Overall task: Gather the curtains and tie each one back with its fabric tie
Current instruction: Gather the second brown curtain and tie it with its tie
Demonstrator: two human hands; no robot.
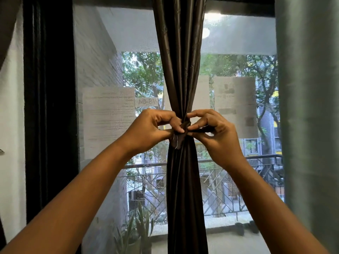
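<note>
A dark brown satin curtain (180,61) hangs in the middle of the window, bunched into a narrow column. A fabric tie (184,126) of the same brown cloth wraps its waist, with a short loose end hanging below the knot. My left hand (152,129) pinches the tie from the left side. My right hand (216,129) pinches the other end of the tie from the right, pulling it sideways. Both sets of fingers meet at the knot and hide part of it.
A grey-green curtain (310,107) hangs loose along the right edge. A black window frame (49,107) stands at the left beside a white wall. Papers (108,114) are stuck on the mesh screen. Outside are a balcony railing (220,180) and plants.
</note>
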